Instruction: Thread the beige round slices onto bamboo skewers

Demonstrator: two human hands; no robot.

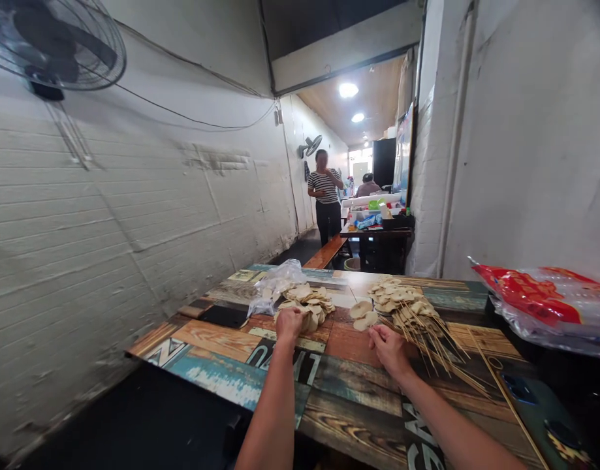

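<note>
My left hand [290, 324] is at the near edge of a loose pile of pale round slices [308, 297], its fingers closed on a slice, though the fingertips are partly hidden. My right hand [388, 347] pinches a thin skewer, mostly hidden by the fingers, with pale slices [362, 311] at its far end. Just beyond and to the right of that hand lies a heap of skewered slices [402, 300], their bamboo sticks [434, 343] fanning toward me. A crumpled clear plastic bag [280, 277] rests behind the left pile.
The patterned wooden table [356, 380] bears a dark flat object [224, 316] at left and a phone [539, 408] at right. A red and clear plastic package [544, 297] lies at the right edge. Beyond stand a bench [325, 252], a person [326, 189] and a cluttered table [375, 232].
</note>
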